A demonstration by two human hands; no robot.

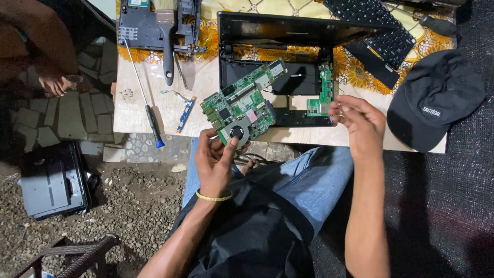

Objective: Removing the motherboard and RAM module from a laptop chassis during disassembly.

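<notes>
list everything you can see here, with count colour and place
circuit board: 1, green with a round fan, held above the table's near edge
laptop shell: 1, black, opened up, centre of the table
small board: 1, green, right side of the laptop shell
keyboard: 1, black, far right of the table
cap: 1, black, table's right end
screwdriver: 1, blue-tipped handle, left on the table
brush: 1, dark handle, far left of the table
table: 1, pale top, floral cloth at the back
black device: 1, on the gravel, left
left hand: 1, grip on the circuit board's fan corner
right hand: 1, fingers curled near the small board
</notes>
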